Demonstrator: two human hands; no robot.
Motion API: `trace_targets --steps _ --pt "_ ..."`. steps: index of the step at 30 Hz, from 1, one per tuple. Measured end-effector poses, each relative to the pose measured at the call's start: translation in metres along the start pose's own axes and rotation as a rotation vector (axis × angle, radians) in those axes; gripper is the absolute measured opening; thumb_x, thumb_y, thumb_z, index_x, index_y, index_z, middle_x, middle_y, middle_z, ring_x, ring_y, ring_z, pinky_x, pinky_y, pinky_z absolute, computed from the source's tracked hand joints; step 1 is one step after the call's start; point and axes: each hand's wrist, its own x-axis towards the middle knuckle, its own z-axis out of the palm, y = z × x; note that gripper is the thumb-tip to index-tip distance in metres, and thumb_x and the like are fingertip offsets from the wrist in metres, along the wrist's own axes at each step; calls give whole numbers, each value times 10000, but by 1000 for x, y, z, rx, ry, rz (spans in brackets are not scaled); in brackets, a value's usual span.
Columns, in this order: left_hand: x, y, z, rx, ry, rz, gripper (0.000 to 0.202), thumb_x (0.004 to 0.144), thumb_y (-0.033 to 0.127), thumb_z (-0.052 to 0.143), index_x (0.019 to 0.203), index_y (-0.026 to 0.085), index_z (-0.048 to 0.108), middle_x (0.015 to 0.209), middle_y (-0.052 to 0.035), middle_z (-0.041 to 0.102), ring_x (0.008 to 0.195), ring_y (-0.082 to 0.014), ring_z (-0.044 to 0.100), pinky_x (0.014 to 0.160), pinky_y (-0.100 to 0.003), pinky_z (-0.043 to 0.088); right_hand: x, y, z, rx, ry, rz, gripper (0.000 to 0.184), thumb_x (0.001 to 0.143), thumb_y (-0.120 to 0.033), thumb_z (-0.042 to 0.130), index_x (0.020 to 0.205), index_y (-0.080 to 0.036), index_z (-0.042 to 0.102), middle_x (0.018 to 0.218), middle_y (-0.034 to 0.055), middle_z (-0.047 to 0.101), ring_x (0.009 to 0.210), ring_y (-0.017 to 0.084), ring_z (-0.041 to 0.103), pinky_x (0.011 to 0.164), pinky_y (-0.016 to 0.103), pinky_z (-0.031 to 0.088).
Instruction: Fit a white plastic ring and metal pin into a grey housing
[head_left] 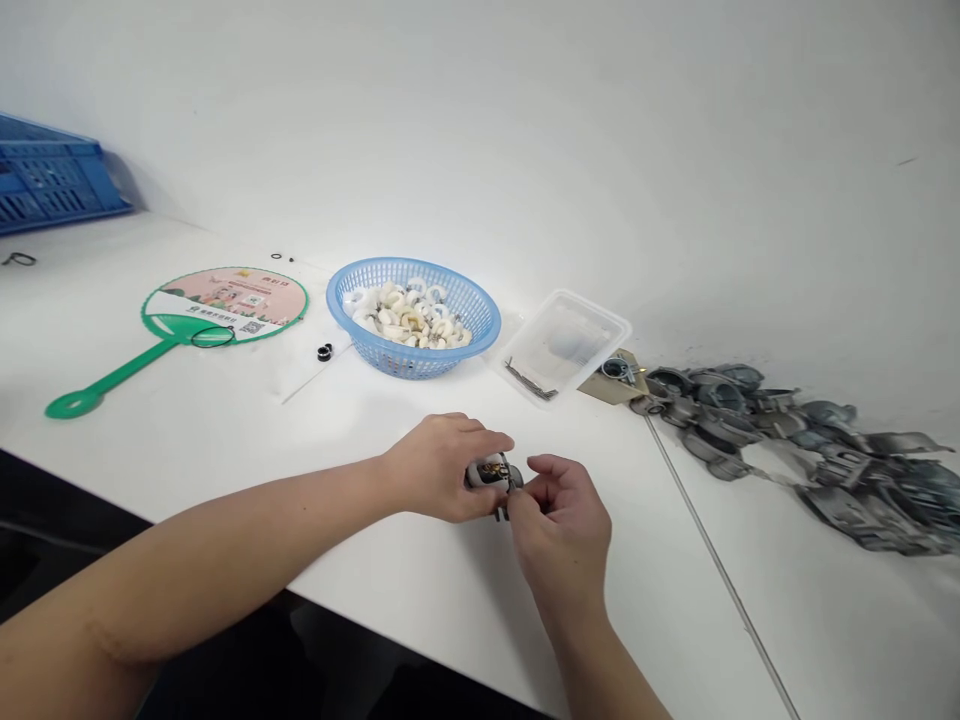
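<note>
My left hand (448,468) is closed around a small grey metal part (514,477) with a white piece and brass-coloured bits (493,470) inside it. The fingers hide much of its shape. On the part's right side, the thumb and fingers of my right hand (562,510) are pinched at its edge. Whether they also hold a smaller piece is hidden. Both hands are just above the white table (420,590), near its front edge. Beyond them stands a blue plastic basket (412,365) with many white curved plastic pieces (420,318).
Right of the basket, a clear plastic tub (581,345) holds thin metal pieces (529,378). A small cardboard box (611,388) and a pile of grey metal castings (750,420) lie along the wall. Leftward are a green-handled fan (225,300), black rings (325,352) and a blue crate (56,180).
</note>
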Motion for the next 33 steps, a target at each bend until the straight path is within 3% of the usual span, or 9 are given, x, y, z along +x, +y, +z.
trace_targets --steps 11,20,33 --pt "0 -1 -2 -13 10 3 356 677 346 590 966 143 632 716 -38 657 646 -167 595 630 -290 503 1 0 -2 73 -88 69 210 627 -210 576 833 -197 540 489 -65 467 448 100 429 427 215 346" --pt "0 -6 -7 -13 -64 -2 420 695 391 616 1035 145 623 781 -59 675 711 -189 621 657 -302 506 7 7 -11 151 -287 43 297 700 -335 630 936 -202 509 524 -70 454 444 86 397 424 211 311" --pt "-1 -10 -10 -11 -94 -6 447 718 397 585 1064 115 611 824 -80 679 763 -203 630 692 -312 500 10 27 -13 114 -264 -117 252 694 -341 698 875 -205 588 654 -6 573 611 139 533 561 281 455"
